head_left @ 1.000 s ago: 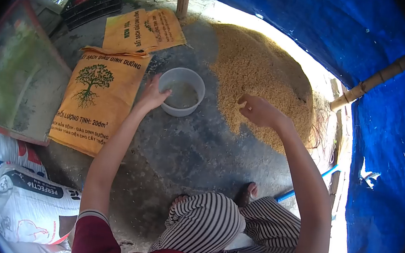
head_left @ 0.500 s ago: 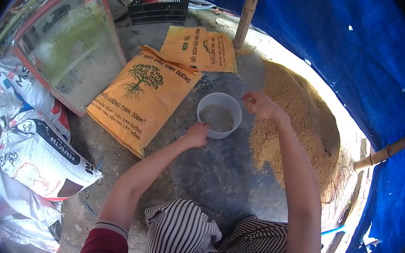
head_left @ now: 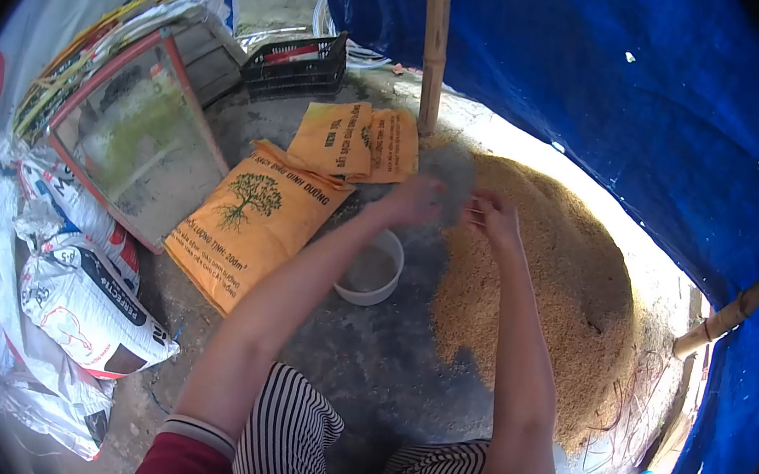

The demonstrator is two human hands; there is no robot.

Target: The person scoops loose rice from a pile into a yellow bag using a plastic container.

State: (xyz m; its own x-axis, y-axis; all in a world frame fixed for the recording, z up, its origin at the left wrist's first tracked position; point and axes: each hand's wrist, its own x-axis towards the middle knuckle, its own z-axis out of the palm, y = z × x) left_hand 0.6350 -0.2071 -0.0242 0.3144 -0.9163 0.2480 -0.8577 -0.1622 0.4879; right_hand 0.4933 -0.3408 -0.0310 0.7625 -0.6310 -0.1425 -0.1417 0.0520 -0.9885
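Both of my hands are raised over the floor between the orange sacks and the grain-like heap. My left hand (head_left: 414, 202) reaches past the round plastic tub (head_left: 397, 274), and its fingers are smeared by motion, so a grip cannot be made out. Close by on the right, my right hand (head_left: 495, 221) is above the edge of the tan heap (head_left: 540, 291), its bent fingers a little apart and no held thing visible. Greyish contents show inside the translucent tub, which stands upright on the floor, touched by neither hand.
A full orange sack (head_left: 256, 224) lies left of the tub, with flat orange sacks (head_left: 330, 139) behind it. White bags (head_left: 94, 309) and a red-framed pane (head_left: 136, 133) stand left. A black crate (head_left: 296, 66), bamboo pole (head_left: 433, 48) and blue tarp (head_left: 598, 93) are behind.
My left hand has left the tub's rim and moved up and right, towards my right hand. The camera view has shifted, showing more of the background.
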